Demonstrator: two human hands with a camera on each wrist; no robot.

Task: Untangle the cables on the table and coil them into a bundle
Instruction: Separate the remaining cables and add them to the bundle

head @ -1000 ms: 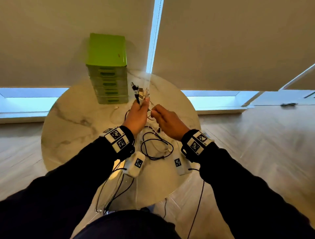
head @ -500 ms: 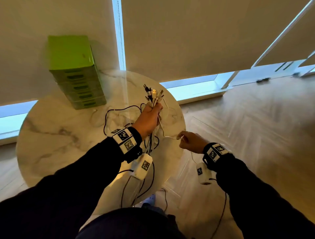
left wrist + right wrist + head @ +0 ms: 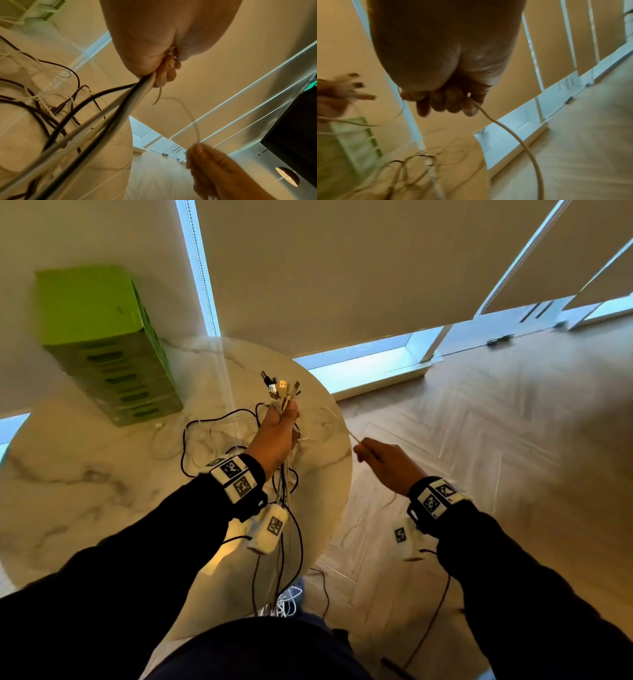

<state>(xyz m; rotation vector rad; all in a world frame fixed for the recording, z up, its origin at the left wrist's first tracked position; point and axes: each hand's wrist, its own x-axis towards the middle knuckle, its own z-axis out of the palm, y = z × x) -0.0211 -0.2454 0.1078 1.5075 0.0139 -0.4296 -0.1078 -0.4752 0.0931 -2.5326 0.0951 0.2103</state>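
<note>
My left hand is raised above the round marble worktop, its fingers clamped around a bunch of cables. The plug ends fan out above my fist, black, silver and white together, and the cords drop from the underside of my grip past my wrist and over the near rim of the worktop. More black and white loops lie tangled on the marble just beyond and left of that hand.

My right hand is out past the right edge of the worktop, over the wooden floor. Its fingers are curled tight on a single white cable. One stretch of it runs from my thumb side back toward my left fist, and the rest trails out below my little finger in a long curve downward.

A green drawer unit stands at the far left of the worktop, against the wall, well apart from both hands. A small white plug lies just beside its base.
</note>
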